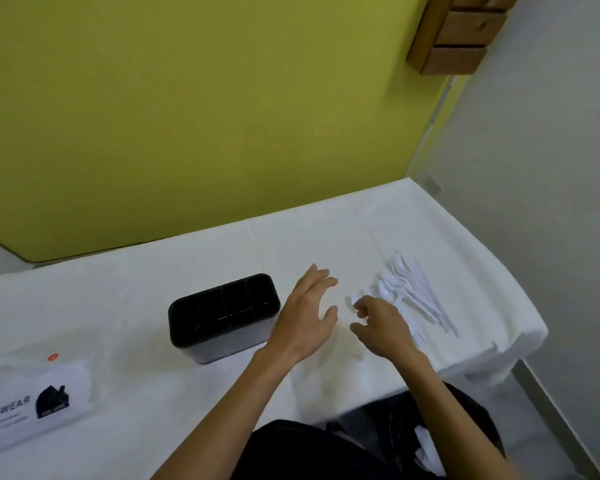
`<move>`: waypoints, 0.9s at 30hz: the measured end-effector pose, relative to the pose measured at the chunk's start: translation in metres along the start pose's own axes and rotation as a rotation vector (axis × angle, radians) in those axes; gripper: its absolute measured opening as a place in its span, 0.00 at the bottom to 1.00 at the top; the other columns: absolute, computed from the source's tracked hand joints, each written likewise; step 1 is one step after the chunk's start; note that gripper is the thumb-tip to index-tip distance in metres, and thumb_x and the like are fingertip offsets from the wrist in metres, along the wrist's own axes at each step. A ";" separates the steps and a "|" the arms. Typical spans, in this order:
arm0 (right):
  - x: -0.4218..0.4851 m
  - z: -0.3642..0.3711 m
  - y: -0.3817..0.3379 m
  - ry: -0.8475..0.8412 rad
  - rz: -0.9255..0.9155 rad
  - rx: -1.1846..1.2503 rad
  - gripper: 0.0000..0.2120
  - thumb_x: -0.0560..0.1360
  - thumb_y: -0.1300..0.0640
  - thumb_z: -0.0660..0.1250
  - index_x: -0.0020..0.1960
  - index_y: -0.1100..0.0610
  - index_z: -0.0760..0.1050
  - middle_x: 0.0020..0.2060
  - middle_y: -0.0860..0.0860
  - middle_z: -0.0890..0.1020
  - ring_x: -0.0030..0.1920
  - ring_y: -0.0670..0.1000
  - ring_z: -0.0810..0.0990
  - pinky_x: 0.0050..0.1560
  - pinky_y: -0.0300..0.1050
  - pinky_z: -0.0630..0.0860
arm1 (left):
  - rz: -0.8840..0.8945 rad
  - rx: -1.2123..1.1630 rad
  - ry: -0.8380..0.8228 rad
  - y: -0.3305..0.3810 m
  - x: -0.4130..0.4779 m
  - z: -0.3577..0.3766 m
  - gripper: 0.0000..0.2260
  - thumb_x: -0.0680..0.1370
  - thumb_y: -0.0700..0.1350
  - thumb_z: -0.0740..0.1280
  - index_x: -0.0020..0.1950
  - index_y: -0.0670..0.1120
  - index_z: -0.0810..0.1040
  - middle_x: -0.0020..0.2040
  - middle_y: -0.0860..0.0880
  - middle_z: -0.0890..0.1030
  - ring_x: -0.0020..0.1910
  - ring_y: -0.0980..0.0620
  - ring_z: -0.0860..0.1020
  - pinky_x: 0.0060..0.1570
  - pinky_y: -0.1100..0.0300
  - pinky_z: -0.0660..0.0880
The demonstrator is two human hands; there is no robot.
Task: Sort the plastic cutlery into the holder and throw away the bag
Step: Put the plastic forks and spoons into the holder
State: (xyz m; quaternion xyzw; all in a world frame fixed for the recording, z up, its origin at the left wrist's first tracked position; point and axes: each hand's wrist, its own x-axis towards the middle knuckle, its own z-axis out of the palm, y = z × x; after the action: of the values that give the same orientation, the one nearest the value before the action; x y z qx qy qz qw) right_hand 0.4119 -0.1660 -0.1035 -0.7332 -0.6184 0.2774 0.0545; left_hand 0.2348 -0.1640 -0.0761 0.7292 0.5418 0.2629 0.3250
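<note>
A black cutlery holder (224, 317) with several compartments stands on the white table, left of my hands. A pile of white plastic cutlery (411, 292) lies on the cloth at the right. My right hand (381, 327) has its fingers curled and pinches a white plastic spoon (355, 300) at the pile's left edge. My left hand (307, 313) hovers between the holder and the pile with fingers spread and holds nothing. A clear plastic bag with a printed label (32, 393) lies flat at the table's left front.
The white-clothed table (187, 265) meets a yellow-green wall at the back. Its right edge drops off just past the cutlery. A wooden drawer unit (461, 32) hangs on the wall at top right. My dark-clothed lap (326, 452) is below the front edge.
</note>
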 end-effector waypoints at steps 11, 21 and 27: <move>-0.003 0.008 0.062 0.142 0.323 0.265 0.15 0.77 0.48 0.66 0.55 0.55 0.65 0.46 0.51 0.78 0.45 0.54 0.78 0.44 0.49 0.75 | -0.231 -0.025 -0.240 -0.003 0.020 0.076 0.17 0.79 0.42 0.66 0.67 0.49 0.77 0.65 0.52 0.79 0.66 0.54 0.75 0.64 0.66 0.67; -0.006 -0.012 0.105 0.139 0.299 0.406 0.12 0.76 0.47 0.67 0.53 0.51 0.69 0.40 0.46 0.80 0.41 0.48 0.78 0.43 0.48 0.74 | -0.339 -0.089 -0.129 0.006 0.041 0.107 0.14 0.79 0.40 0.65 0.64 0.46 0.80 0.57 0.52 0.82 0.54 0.58 0.78 0.55 0.69 0.70; 0.005 -0.020 0.130 0.229 0.270 0.213 0.07 0.77 0.53 0.65 0.55 0.50 0.73 0.56 0.50 0.73 0.47 0.52 0.77 0.47 0.47 0.74 | -0.369 -0.047 -0.115 0.012 0.045 0.130 0.13 0.79 0.41 0.63 0.60 0.49 0.82 0.53 0.54 0.82 0.46 0.62 0.78 0.43 0.79 0.68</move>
State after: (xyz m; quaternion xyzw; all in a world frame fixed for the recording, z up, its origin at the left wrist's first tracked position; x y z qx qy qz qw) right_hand 0.5363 -0.1855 -0.1435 -0.8264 -0.4714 0.2608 0.1638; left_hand 0.3507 -0.1481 -0.1503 0.6236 0.6404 0.1696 0.4151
